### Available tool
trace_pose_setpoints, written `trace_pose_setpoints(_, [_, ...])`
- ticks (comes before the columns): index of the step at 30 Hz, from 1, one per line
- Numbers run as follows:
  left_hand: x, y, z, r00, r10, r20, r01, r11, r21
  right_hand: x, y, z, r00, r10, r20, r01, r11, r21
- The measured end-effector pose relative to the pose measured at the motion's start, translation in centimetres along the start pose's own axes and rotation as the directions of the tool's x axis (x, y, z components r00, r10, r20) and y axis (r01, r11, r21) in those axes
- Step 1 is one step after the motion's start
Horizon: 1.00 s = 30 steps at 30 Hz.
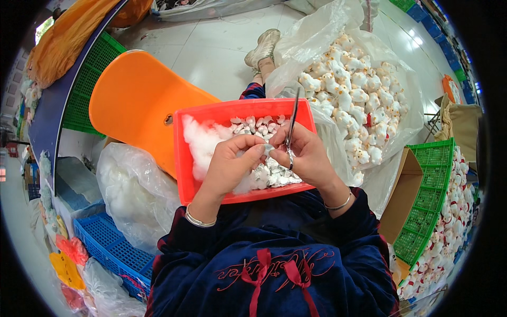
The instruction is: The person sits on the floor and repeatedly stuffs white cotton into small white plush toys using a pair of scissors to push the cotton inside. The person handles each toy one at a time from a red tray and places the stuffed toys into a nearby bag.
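A red plastic tray [200, 119] rests on my lap, holding white stuffing fluff [198, 142] on its left and several small white toy pieces [274, 174] on its right. My left hand [229, 164] pinches a small white toy piece [268, 150] over the tray's middle. My right hand [306, 156] touches the same piece and grips thin metal forceps [292, 124] that point up and away from me.
A clear plastic bag of small white stuffed toys [351, 92] lies to the right. An orange chair [134, 100] stands left, with a bag of stuffing [134, 190] and a blue crate [113, 251] below it. Green crates [428, 201] of toys sit far right.
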<state>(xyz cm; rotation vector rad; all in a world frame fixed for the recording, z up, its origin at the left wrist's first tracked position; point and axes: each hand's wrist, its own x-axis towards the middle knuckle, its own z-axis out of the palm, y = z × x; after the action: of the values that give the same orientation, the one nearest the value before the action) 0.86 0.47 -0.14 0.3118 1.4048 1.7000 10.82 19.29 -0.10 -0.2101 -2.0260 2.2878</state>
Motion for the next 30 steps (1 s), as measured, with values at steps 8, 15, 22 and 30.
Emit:
trace_pose_setpoints(8, [0.4, 2.0, -3.4, 0.958, 0.27, -0.093, -0.203, 0.873, 0.442, 0.0, -2.4, -5.7, 0.962, 0.273, 0.007, -0.24, 0.856, -0.458])
trace_pose_setpoints(15, [0.0, 1.1, -7.1, 0.953, 0.212, -0.218, -0.087, 0.877, 0.473, 0.0, -5.0, -8.8, 0.958, 0.274, 0.084, 0.026, 0.21, -0.977])
trace_pose_setpoints(22, [-0.5, 0.9, -6.8, 0.948, 0.197, -0.248, -0.091, 0.92, 0.38, 1.8, -4.2, -6.0, 0.894, 0.382, 0.232, 0.288, -0.095, -0.953])
trace_pose_setpoints(30, [-1.0, 0.8, -6.8, 0.95, 0.199, -0.24, -0.113, 0.937, 0.329, 3.1, -1.0, -1.9, 0.816, 0.452, 0.359, 0.428, -0.055, -0.902])
